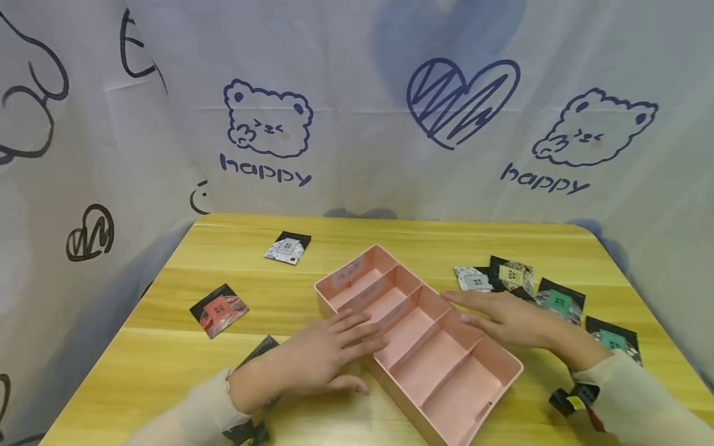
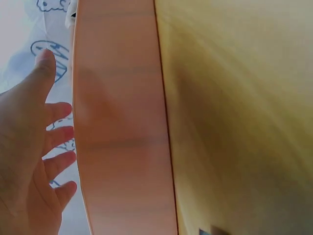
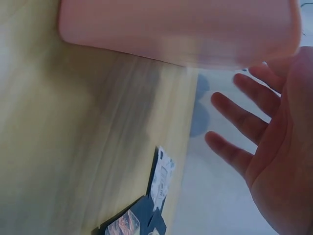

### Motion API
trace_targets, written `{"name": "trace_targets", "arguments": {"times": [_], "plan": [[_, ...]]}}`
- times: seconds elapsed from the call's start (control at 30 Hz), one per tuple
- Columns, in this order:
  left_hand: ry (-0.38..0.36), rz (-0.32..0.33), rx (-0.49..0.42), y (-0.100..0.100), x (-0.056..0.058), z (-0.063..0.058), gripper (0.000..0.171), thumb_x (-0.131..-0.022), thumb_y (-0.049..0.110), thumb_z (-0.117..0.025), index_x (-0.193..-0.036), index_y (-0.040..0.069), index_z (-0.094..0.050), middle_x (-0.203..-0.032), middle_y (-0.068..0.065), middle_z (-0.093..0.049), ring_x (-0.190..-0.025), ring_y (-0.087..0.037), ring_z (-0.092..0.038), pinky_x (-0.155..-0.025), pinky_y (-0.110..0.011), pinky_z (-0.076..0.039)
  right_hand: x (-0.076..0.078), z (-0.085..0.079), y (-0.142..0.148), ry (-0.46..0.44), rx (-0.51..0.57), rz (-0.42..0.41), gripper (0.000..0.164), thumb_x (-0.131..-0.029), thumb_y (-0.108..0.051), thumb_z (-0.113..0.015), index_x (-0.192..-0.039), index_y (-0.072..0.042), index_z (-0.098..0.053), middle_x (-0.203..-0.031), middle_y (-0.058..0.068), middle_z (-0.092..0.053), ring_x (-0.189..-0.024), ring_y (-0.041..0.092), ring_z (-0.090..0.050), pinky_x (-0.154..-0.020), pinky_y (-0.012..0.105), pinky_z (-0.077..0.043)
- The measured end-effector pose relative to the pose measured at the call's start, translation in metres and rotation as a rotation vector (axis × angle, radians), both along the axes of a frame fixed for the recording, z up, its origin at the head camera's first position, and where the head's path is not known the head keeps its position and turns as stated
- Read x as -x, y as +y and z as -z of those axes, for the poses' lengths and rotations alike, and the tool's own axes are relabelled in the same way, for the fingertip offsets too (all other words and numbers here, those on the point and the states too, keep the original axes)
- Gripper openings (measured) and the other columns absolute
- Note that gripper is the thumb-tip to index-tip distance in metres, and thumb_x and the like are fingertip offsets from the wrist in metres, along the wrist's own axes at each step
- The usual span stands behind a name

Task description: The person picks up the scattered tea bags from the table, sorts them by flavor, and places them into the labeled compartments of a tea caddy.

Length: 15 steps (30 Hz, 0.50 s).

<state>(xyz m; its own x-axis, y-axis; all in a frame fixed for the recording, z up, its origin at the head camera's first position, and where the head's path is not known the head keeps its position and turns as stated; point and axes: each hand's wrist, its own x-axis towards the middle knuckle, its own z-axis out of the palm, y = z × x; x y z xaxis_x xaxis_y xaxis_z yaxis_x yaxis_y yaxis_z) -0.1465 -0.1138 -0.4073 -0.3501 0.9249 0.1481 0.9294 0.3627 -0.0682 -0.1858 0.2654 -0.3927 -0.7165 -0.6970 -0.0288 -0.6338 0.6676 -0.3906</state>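
Observation:
A pink box with several compartments in a row lies at an angle on the table, its compartments bare. My left hand is at its near left long side, fingers spread and mostly straight over the rim. On the opposite long side, my right hand has extended fingers at the rim; whether they press on it I cannot tell. The box's outer wall fills the middle of the left wrist view. In the right wrist view, the box's underside edge is above the fingers.
On the left lie flat square packets: one white-patterned, one red-labelled, and a dark one partly under my left arm. Right of the box are several more, with yellow and green labels. A white curtain hangs behind the table.

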Motion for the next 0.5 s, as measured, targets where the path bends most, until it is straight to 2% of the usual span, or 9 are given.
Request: {"name": "trace_targets", "arguments": {"times": [0.17, 0.37, 0.5], "plan": [[0.057, 0.069, -0.003, 0.0, -0.008, 0.004, 0.073, -0.098, 0.059, -0.044, -0.153, 0.012, -0.036, -0.155, -0.01, -0.035, -0.144, -0.031, -0.027, -0.118, -0.043, -0.025, -0.001, 0.004, -0.002, 0.108, -0.024, -0.084, 0.049, -0.106, -0.032, -0.042, -0.154, -0.026, -0.033, -0.155, -0.002, -0.036, -0.137, 0.028, -0.039, -0.109, 0.052, -0.037], [0.035, 0.067, 0.003, -0.005, -0.01, 0.007, 0.071, -0.098, 0.059, -0.042, -0.154, 0.015, -0.033, -0.154, -0.007, -0.038, -0.145, -0.029, -0.025, -0.119, -0.042, -0.022, 0.002, 0.009, -0.003, 0.253, -0.041, -0.161, 0.05, -0.104, -0.026, -0.048, -0.153, -0.019, -0.037, -0.155, -0.003, -0.036, -0.139, 0.025, -0.038, -0.11, 0.05, -0.036], [0.004, 0.084, -0.008, -0.007, -0.007, 0.008, 0.069, -0.099, 0.058, -0.04, -0.154, 0.015, -0.034, -0.154, -0.007, -0.038, -0.146, -0.027, -0.024, -0.12, -0.041, -0.019, 0.003, 0.011, -0.001, 0.312, -0.052, -0.178, 0.051, -0.103, -0.025, -0.05, -0.152, -0.019, -0.039, -0.155, -0.005, -0.038, -0.14, 0.023, -0.037, -0.118, 0.033, -0.021]]}}
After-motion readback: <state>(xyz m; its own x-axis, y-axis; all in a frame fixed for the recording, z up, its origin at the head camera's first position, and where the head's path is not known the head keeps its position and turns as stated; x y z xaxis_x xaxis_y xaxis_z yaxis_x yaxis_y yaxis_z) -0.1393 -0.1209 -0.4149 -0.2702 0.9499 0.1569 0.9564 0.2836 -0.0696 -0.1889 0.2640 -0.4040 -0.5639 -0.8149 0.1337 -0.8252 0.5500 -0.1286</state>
